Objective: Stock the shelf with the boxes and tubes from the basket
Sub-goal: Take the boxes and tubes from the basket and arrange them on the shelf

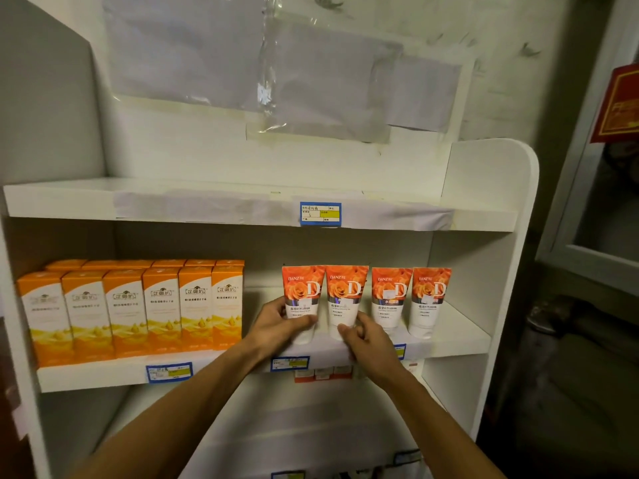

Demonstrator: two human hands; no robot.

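- Both hands reach up from the bottom of the frame to the middle shelf [460,337] of a white shelving unit.
- The left hand [276,324] is closed around the lower part of the first tube [303,299], thumb across its white front.
- The right hand [366,335] pinches the bottom of the second tube [346,299], fingertips on its white lower end.
- These two tubes stand upright, side by side and nearly touching, at centre frame, caps down on the shelf.
- Just right of them, apart from the hands, stand two more matching tubes, the third tube [391,299] and the fourth tube [430,300].
- Each tube has an orange rose print on top, the word "DANZ" and a large white "D"; the smaller print below is too small to read.
- At the left of the same shelf, well apart from the hands, stand rows of orange and white boxes [131,309] with a logo in Chinese characters that cannot be read clearly.
- Blue-bordered price labels [289,363] are stuck along the shelf's front edge, and another blue price tag [320,213] sits on the upper shelf edge; their writing is illegible.
- A red sign [619,105] hangs at the right edge of the frame.
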